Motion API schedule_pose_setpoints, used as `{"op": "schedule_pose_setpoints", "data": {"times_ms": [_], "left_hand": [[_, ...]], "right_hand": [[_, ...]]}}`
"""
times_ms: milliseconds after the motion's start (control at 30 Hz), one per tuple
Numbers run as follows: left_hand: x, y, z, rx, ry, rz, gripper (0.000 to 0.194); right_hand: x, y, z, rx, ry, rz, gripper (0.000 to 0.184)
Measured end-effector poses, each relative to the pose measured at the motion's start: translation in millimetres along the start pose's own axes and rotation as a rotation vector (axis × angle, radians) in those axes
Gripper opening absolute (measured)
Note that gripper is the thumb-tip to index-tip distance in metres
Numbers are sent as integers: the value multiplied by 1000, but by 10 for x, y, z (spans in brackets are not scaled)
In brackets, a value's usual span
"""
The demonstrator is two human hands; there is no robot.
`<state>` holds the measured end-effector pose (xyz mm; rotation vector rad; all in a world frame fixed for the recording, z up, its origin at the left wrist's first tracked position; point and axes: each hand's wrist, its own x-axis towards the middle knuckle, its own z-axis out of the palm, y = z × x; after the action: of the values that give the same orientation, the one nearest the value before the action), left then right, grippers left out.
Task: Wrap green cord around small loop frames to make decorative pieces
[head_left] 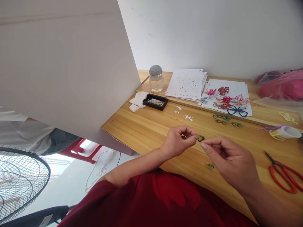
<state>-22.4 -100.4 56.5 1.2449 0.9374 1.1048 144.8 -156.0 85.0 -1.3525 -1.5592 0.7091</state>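
A small dark-green loop (201, 138), curled like a strip bent into a ring, is between my hands above the wooden table. My left hand (181, 140) pinches its left edge between thumb and forefinger. At the loop's lower right, my right hand (233, 159) has its thumb and forefinger closed against its edge. Another small green coil (210, 166) lies on the table below my hands. Several green curled pieces (222, 119) rest on the table behind them. White paper cut-outs (188, 118) lie to the left of those.
Red-handled scissors (282, 175) lie at right, near a white cup (285, 132) with purple ribbon. Behind are a black tray (155, 106) of small bits, a lidded bottle (156, 82), paper sheets (184, 82) and wire-like flowers (226, 100). A fan (22, 183) stands at lower left.
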Motion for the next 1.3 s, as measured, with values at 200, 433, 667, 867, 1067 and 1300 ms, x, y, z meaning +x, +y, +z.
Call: {"op": "schedule_pose_setpoints", "data": {"times_ms": [200, 433, 667, 867, 1067, 1300], "left_hand": [[-51, 66, 19, 7, -128, -68, 28], [-61, 99, 80, -65, -128, -142, 37], [-61, 139, 72, -183, -139, -223, 54], [-63, 166, 70, -161, -125, -262, 52], [-56, 195, 65, -213, -167, -287, 56], [-72, 233, 40, -188, -177, -276, 52]], "right_hand": [[167, 144, -32, -12, 167, -108, 4], [162, 211, 122, 10, 205, -146, 1], [153, 242, 132, -112, 278, -274, 3], [137, 251, 140, -119, 288, -269, 2], [125, 239, 116, -156, 323, -277, 1], [121, 237, 122, -131, 313, -250, 4]]}}
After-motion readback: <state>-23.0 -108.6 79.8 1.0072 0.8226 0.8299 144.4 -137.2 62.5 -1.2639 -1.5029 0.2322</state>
